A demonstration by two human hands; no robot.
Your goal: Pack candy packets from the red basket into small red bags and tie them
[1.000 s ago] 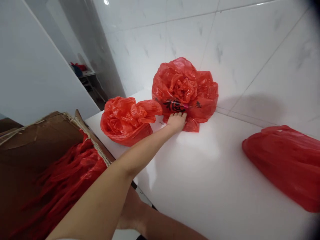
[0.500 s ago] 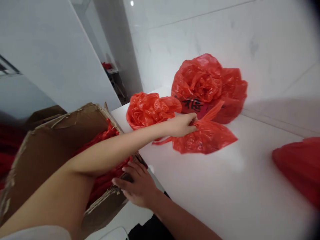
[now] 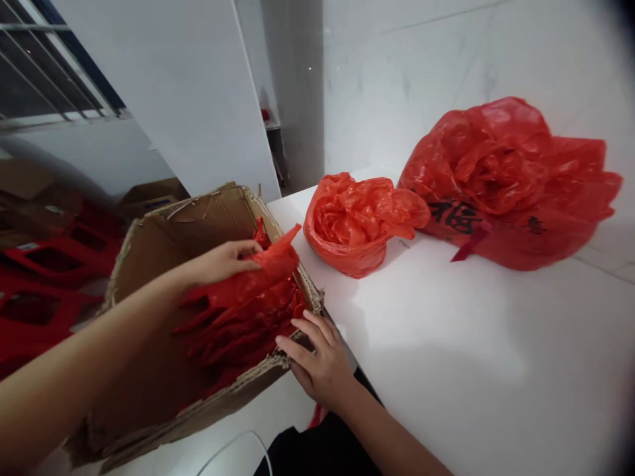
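My left hand (image 3: 228, 261) pinches a crumpled red plastic bag (image 3: 278, 258) over the inside of an open cardboard box (image 3: 173, 231). Below the bag lie more shiny red plastic bundles (image 3: 238, 330); some of their shapes are lost in shadow. My right hand (image 3: 320, 360) holds the near right corner of the box, its fingers over the torn rim. On the white table, beside the box, sits a bunched orange-red plastic bag (image 3: 362, 225). A larger red plastic bag (image 3: 516, 185) with black characters rests against the wall behind it.
The white table (image 3: 446, 344) meets a marbled wall (image 3: 421, 79). At left are red plastic stools or crates (image 3: 44, 271) on the floor and another cardboard box (image 3: 153, 195). A white panel (image 3: 173, 86) stands behind. A thin pale cable (image 3: 238, 436) loops below.
My left hand has moved from the table back over the box, carrying the smaller red bag. The view has turned leftward. My right hand stays at the box rim.
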